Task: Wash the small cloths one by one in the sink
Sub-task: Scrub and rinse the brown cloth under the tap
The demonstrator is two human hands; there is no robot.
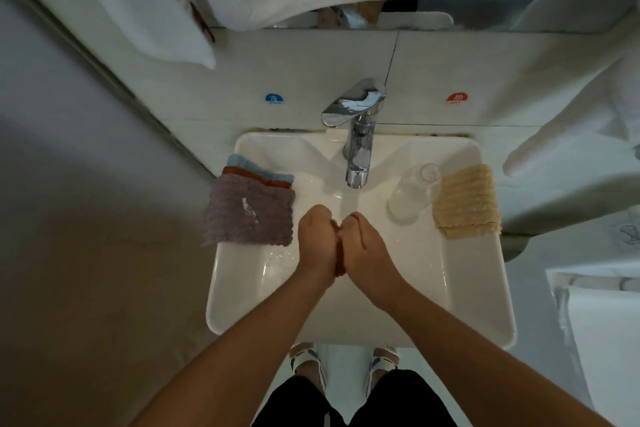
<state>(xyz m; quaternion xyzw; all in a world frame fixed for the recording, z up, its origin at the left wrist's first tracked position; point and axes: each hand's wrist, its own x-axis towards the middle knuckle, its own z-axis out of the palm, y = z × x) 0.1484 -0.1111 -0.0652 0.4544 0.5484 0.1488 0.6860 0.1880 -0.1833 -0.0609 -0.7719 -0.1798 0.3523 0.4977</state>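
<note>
Over the white sink (pixel 242 295), my left hand (pixel 317 243) and my right hand (pixel 363 246) are pressed together with fingers curled round a small brownish cloth (pixel 339 265). Only a strip of that cloth shows between the hands. The hands are just below the chrome tap (pixel 358 149), and a thin stream of water seems to run down onto them. A stack of cloths lies on the sink's left rim: a purple cloth (pixel 249 211) on top, an orange-brown cloth (pixel 256 177) and a light blue cloth (pixel 252 165) under it. A yellow cloth (pixel 465 203) lies on the right rim.
A clear glass (pixel 414 192) stands on the sink's right side next to the yellow cloth. Blue cold (pixel 274 99) and red hot (pixel 457 98) stickers are on the wall tile. White towels (pixel 166 10) hang above and at right. My feet (pixel 343 364) show below the sink.
</note>
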